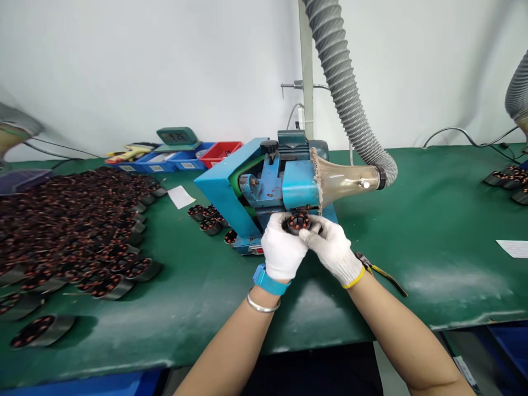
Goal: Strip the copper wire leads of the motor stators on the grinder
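Between my two gloved hands is a motor stator [298,222], a dark ring with copper windings inside. My left hand [282,247] wraps its left side, and my right hand [329,245] grips its right side with thumb and fingers. Both wear white gloves. The stator is in front of a blue belt sander [268,184], close to the front of its blue guard; whether it touches the machine I cannot tell. A clear funnel hood [346,180] joins the sander to a grey hose [336,60].
Many stators [78,225] cover the table's left side, and several more [209,220] stand beside the sander. Yellow-handled cutters [381,272] lie right of my right hand. Blue and red bins [220,153] and a digital clock [177,137] stand at the back.
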Demonstrator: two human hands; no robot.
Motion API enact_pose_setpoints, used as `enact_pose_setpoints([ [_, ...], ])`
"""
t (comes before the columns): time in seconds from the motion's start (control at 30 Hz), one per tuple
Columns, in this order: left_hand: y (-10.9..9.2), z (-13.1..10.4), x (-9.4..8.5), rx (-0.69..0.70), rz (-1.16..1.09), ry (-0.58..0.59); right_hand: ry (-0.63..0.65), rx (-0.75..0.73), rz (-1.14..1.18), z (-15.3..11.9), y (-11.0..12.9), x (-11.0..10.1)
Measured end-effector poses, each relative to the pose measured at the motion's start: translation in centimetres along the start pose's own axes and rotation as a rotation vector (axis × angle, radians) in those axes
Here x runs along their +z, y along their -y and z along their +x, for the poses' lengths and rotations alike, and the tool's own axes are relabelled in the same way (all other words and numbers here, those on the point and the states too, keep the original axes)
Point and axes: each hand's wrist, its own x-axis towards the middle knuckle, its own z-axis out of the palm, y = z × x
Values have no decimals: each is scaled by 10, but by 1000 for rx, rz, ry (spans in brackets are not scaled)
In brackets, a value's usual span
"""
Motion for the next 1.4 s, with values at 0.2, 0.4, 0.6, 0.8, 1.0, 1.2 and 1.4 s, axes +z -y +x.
enact_pose_setpoints([
  [0.2, 23, -25, -12, 144, -193, 90, 82, -139, -185, -18, 13, -9],
  [0.4, 15, -27, -3, 50, -311, 84, -130, -120, -168, -14, 14, -13],
  [0.6, 9, -31, -4, -55, -341, 135, -310, 29, 270, 3, -4, -25],
  [0.8, 19, -28, -6, -88, -404, 349, 19, -142, -70, -10, -9, -12],
  [1.0, 11, -9, -4, -191, -409, 313, -27, -114, -105, -6, -13, -7],
  [1.2, -1, -1, 0, -152, -387, 241, -55, -155, 32, 2, -9, 0],
  [1.4, -5, -2, 3, -181, -404, 189, -90, -72, 83, 3, -13, 4],
])
